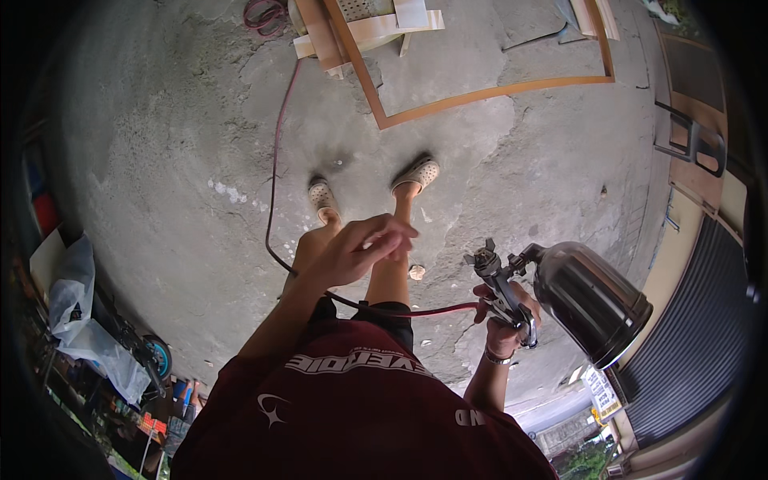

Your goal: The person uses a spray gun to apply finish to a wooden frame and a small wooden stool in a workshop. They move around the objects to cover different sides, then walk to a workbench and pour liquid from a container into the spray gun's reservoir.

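In my right hand (507, 326) is a metal spray gun (499, 282), its handle wrapped by my fingers. A large dark, see-through paint cup (590, 296) is joined to the gun and tilts out to the right. A dark red air hose (274, 188) comes from the far side, bends in front of my body and reaches the gun hand. My left hand (362, 251) hangs in front of me with loosely bent fingers apart and nothing in it. It is above the hose, not visibly touching it.
A brown wooden frame (488, 95) lies ahead, beside stacked boards (376, 30) and a coil of hose (264, 18). My feet in beige clogs (418, 173) stand on rough concrete (184, 152). Plastic sheeting (100, 352) covers things at left; a dark ribbed shutter (688, 336) is at right.
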### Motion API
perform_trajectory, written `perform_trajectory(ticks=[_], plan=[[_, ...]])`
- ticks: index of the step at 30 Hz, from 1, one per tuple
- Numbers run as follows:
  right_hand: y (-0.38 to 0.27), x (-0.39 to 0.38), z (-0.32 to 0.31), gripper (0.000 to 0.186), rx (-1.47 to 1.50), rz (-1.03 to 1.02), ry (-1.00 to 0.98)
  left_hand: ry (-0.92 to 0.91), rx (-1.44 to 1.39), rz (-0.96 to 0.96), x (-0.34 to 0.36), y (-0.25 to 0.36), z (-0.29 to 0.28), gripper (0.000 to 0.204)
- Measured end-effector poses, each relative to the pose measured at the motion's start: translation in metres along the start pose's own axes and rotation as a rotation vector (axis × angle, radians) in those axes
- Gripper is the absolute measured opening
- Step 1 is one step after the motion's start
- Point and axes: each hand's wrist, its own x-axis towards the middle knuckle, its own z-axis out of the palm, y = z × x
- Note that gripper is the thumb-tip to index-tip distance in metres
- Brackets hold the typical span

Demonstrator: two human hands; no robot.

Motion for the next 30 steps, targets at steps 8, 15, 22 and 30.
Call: perform_trajectory(ticks=[8,15,22,30], plan=[[-0.07,-0.089,0.013,0.057,0.304,-0.186,0.18,-0.526,-0.643,0.4,-0.046,0.096,0.073,0.044],[-0.133,-0.121,0.045,0.089,0.327,-0.254,0.146,-0.737,-0.701,0.359,-0.107,0.153,0.079,0.021],[-0.147,-0.143,0.05,0.084,0.288,-0.18,0.12,-0.785,-0.586,0.397,-0.121,0.162,0.071,0.032],[-0.169,-0.122,0.079,0.04,-0.257,-0.052,-0.028,0.094,0.437,1.029,-0.169,0.251,0.019,0.043]])
